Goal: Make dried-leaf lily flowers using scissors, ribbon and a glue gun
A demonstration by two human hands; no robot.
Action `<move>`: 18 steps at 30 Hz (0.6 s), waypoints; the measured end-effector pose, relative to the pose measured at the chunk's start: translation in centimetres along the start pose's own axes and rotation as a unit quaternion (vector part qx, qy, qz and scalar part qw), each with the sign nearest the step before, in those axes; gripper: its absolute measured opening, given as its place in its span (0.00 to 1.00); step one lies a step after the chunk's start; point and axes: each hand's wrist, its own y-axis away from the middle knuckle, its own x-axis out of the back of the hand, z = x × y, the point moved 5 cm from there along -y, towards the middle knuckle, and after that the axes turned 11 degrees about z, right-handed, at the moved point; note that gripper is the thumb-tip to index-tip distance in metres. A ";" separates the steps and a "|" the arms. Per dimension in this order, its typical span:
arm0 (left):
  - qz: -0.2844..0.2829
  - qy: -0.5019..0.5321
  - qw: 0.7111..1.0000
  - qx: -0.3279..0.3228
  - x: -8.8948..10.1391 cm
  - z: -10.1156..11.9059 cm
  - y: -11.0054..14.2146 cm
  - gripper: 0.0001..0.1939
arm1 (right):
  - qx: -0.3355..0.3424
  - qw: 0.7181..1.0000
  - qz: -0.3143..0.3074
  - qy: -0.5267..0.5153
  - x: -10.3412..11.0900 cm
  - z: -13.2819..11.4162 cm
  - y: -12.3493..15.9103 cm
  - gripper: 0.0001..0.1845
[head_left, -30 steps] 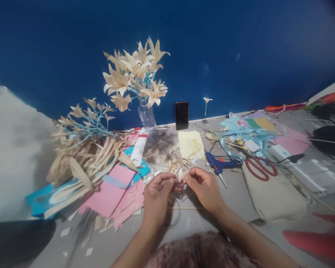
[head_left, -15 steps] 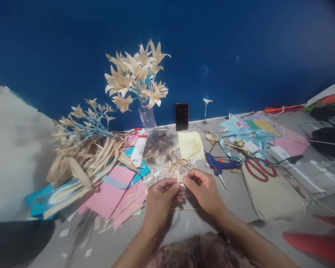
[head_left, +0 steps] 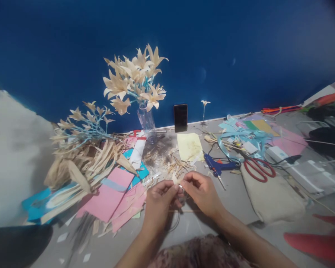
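Observation:
Both of my hands meet at the middle of the table, fingertips close together. My left hand (head_left: 162, 193) pinches a small pale piece of dried husk (head_left: 176, 179), shaped like a petal and pointing up. My right hand (head_left: 201, 191) is closed on the other side of it, thumb and forefinger at the same piece. A small shiny bit shows between the fingertips; I cannot make out what it is. Below the hands a thin grey loop (head_left: 174, 223) hangs or lies. Husk scraps (head_left: 174, 165) are strewn just beyond the fingers.
A vase (head_left: 146, 124) of husk flowers stands at the back, beside an upright phone (head_left: 180, 117). Husks (head_left: 100, 160) and pink paper (head_left: 111, 193) lie left. To the right are a blue glue gun (head_left: 219, 164), red-handled scissors (head_left: 259, 169), a beige cloth (head_left: 273, 195) and a power strip (head_left: 296, 171).
The view has shifted slightly. My hands stay together at the husk piece, which now leans a little more to the left; the fingers have moved only slightly.

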 end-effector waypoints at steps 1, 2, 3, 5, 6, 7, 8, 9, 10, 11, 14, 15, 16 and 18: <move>-0.002 0.012 1.000 0.005 0.0 -0.1 0.0 0.13 | -0.002 1.000 0.001 -0.003 0.0 0.1 0.0 0.07; -0.006 0.024 1.000 0.011 -0.1 -0.1 0.0 0.13 | -0.004 1.000 0.001 -0.007 0.0 0.2 0.0 0.07; -0.009 0.035 0.999 0.017 -0.1 -0.2 -0.1 0.13 | -0.006 1.000 0.000 -0.009 0.0 0.2 0.0 0.06; -0.013 0.053 0.998 0.028 -0.2 -0.3 -0.2 0.13 | -0.009 1.000 -0.002 -0.011 0.1 0.2 0.0 0.06; -0.015 0.059 0.998 0.034 -0.3 -0.4 -0.2 0.13 | -0.010 1.000 0.000 -0.012 0.1 0.2 -0.1 0.06; -0.016 0.062 0.997 0.038 -0.3 -0.5 -0.2 0.13 | -0.010 1.000 0.003 -0.012 0.2 0.2 -0.1 0.06; -0.017 0.063 0.997 0.042 -0.3 -0.6 -0.2 0.13 | -0.011 1.000 0.007 -0.012 0.3 0.2 -0.2 0.07; -0.018 0.065 0.997 0.045 -0.3 -0.6 -0.2 0.13 | -0.010 1.000 0.011 -0.010 0.4 0.2 -0.2 0.07; -0.020 0.068 0.996 0.048 -0.3 -0.7 -0.2 0.13 | -0.010 1.000 0.015 -0.007 0.5 0.2 -0.3 0.07; -0.022 0.070 0.996 0.051 -0.2 -0.7 -0.2 0.13 | -0.009 1.000 0.018 -0.004 0.5 0.2 -0.4 0.08; -0.030 0.075 0.995 0.057 -0.3 -0.8 -0.2 0.12 | -0.012 1.000 0.017 -0.005 0.6 0.3 -0.5 0.08; -0.034 0.074 0.995 0.059 -0.3 -0.8 -0.2 0.12 | -0.015 1.000 0.015 -0.009 0.6 0.3 -0.5 0.08; -0.036 0.074 0.995 0.061 -0.3 -0.8 -0.2 0.12 | -0.018 1.000 0.014 -0.013 0.6 0.3 -0.6 0.08; -0.041 0.077 0.994 0.065 -0.4 -0.7 -0.1 0.13 | -0.021 0.999 0.013 -0.020 0.6 0.3 -0.7 0.09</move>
